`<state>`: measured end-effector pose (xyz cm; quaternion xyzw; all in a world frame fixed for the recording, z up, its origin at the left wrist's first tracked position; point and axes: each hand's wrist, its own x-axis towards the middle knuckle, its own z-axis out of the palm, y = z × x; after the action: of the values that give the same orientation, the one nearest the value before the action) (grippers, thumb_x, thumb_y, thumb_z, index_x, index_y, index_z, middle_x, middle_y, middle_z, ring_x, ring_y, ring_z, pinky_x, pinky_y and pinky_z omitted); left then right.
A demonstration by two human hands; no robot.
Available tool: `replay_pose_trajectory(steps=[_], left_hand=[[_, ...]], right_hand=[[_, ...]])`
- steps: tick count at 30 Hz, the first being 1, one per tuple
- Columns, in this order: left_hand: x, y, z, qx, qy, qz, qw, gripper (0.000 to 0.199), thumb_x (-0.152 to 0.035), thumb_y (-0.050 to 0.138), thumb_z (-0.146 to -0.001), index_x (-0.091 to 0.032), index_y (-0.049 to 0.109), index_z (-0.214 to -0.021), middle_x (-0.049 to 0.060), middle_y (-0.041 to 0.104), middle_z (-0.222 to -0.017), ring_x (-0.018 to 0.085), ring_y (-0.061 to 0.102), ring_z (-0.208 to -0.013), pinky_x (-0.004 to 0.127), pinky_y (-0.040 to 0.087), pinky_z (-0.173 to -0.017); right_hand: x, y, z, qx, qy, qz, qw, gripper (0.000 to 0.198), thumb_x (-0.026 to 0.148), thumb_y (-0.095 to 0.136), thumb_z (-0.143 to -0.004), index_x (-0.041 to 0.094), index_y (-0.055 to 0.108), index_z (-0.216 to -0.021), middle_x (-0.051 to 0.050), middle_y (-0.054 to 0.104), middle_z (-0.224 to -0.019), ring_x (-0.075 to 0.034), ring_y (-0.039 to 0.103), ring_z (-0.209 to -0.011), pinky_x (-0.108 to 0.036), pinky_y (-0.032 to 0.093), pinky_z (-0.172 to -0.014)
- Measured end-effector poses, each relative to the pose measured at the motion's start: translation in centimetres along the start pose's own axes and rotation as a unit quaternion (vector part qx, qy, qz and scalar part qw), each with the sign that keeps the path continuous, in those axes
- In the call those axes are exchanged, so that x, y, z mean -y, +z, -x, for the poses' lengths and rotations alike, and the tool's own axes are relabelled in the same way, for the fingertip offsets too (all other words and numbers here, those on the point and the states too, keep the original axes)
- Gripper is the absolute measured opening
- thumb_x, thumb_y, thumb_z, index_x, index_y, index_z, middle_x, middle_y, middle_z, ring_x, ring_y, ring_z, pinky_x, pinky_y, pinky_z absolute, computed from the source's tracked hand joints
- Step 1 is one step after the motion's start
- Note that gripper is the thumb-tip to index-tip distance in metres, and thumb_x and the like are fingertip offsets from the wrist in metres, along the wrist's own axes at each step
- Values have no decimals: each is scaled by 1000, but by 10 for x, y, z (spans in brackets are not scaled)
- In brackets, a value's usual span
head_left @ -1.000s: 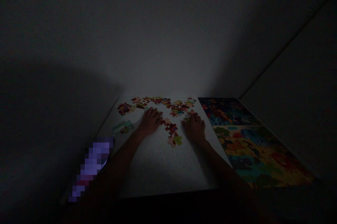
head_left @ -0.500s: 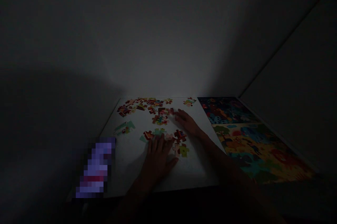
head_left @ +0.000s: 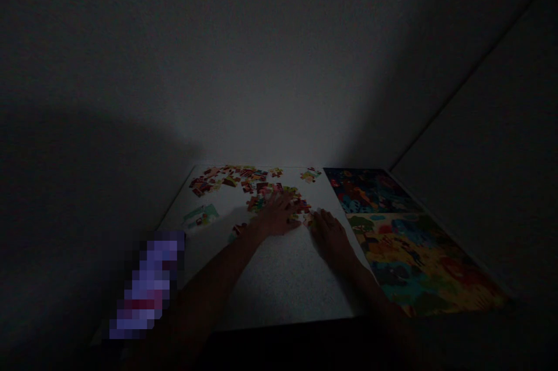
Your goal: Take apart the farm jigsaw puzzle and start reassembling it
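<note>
Dim light falls on a white table holding loose jigsaw pieces. My left hand (head_left: 279, 214) lies flat with fingers spread over a cluster of jigsaw pieces (head_left: 257, 203) in the middle, hiding part of it. Just right of it, my right hand (head_left: 330, 232) rests low on the table, fingers extended and close together. Its fingertips touch or nearly touch a pale pink jigsaw piece (head_left: 307, 219) at the cluster's right edge. A red-brown piece (head_left: 239, 229) sits apart, left of my left forearm.
More jigsaw pieces (head_left: 218, 178) are heaped at the back left. A pale green joined section (head_left: 200, 217) lies at left, a small group (head_left: 311, 175) at back right. Two animal pictures, one dark (head_left: 370, 191), one yellow (head_left: 418, 260), cover the right side. A pixelated bluish object (head_left: 148, 284) is front left.
My left hand has moved away from me and right, onto the middle cluster. My right hand has come nearer. Pieces from the front right group now lie farther back, against that cluster.
</note>
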<state>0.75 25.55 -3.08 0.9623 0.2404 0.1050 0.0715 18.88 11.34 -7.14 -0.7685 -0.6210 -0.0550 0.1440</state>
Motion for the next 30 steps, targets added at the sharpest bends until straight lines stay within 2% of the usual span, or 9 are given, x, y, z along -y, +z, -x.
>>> replay_pose_trajectory(steps=[2,5,9,13,17,21,23,26,30], left_hand=[[19,-4,9,-21,-103,-16,994,55,-46,47,-98,-21,44,-147,16,34,-158,34,25,-148,58,16,-119],[37,-4,46,-22,-221,-25,975,60,-48,45,-98,-18,40,-150,22,32,-157,41,28,-145,66,21,-113],[37,-2,103,-8,-280,-47,959,74,-63,51,-91,-24,35,-152,18,23,-161,40,19,-148,62,17,-116],[33,-2,121,-14,-335,-76,939,84,-71,52,-86,-24,34,-153,20,20,-161,46,17,-147,66,15,-114],[26,3,102,-19,-324,-85,942,80,-70,47,-89,-22,35,-153,20,24,-160,46,19,-146,65,16,-115],[13,12,77,-41,-253,-64,965,69,-64,44,-94,-25,40,-151,15,28,-160,41,23,-147,60,20,-116],[9,14,69,-47,-210,-47,975,66,-62,43,-95,-26,39,-151,13,26,-162,38,22,-148,57,21,-118],[8,15,58,-47,-179,-26,982,64,-59,42,-96,-26,38,-151,11,24,-162,36,22,-149,55,19,-119],[8,15,35,-62,-250,-26,966,62,-54,49,-94,-26,42,-149,11,32,-160,39,27,-146,57,19,-119]], right_hand=[[10,-3,-20,26,42,36,998,48,34,32,-102,21,46,-146,-12,43,-154,-28,36,-143,-49,29,-116],[23,-6,-50,46,90,57,993,47,31,29,-103,27,44,-147,-10,43,-154,-27,36,-142,-47,29,-114],[32,-3,-95,32,164,42,985,48,31,27,-103,25,44,-148,-13,43,-153,-28,36,-141,-47,26,-113],[33,5,-137,10,222,12,975,54,44,28,-104,16,44,-147,-21,38,-153,-34,33,-140,-52,21,-112],[32,8,-161,12,176,-28,984,66,60,33,-99,15,46,-145,-20,41,-151,-39,27,-141,-61,14,-111],[33,8,-161,58,49,-84,994,48,55,45,-96,30,59,-135,-6,50,-149,-30,34,-141,-54,19,-116],[36,8,-153,74,-30,-135,988,41,50,44,-98,32,62,-131,-2,56,-144,-26,40,-139,-51,22,-116],[43,10,-131,62,-96,-194,974,41,48,44,-98,30,64,-128,-3,62,-137,-24,50,-132,-51,26,-115],[54,15,-90,18,-120,-173,977,45,49,50,-94,24,65,-128,-11,56,-143,-28,50,-132,-50,32,-113]])
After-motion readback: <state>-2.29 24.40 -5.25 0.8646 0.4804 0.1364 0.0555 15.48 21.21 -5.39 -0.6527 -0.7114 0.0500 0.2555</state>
